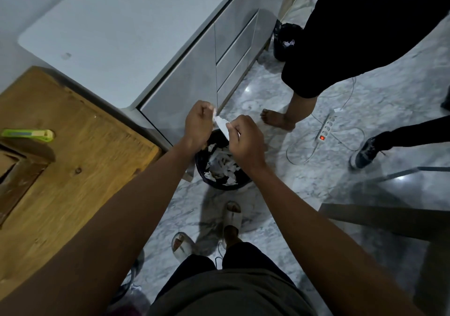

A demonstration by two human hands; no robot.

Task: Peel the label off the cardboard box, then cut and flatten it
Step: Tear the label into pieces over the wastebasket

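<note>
Both my hands are held out over a black waste bin point(241, 184) on the floor. My left hand point(198, 123) and my right hand point(246, 140) each pinch an end of a white strip of peeled label point(222, 127) stretched between them. The bin holds several white paper scraps point(221, 162). A corner of the brown cardboard box point(14, 167) shows at the left edge, on the wooden table point(85, 150). A green utility knife point(26, 135) lies on the table beside the box.
A grey cabinet point(194, 77) with drawers stands behind the bin. Another person's legs point(292, 111) stand at the right, near a white power strip point(326, 128) and its cables. A second black bin point(285, 40) sits farther back. A dark chair point(379, 218) is at right.
</note>
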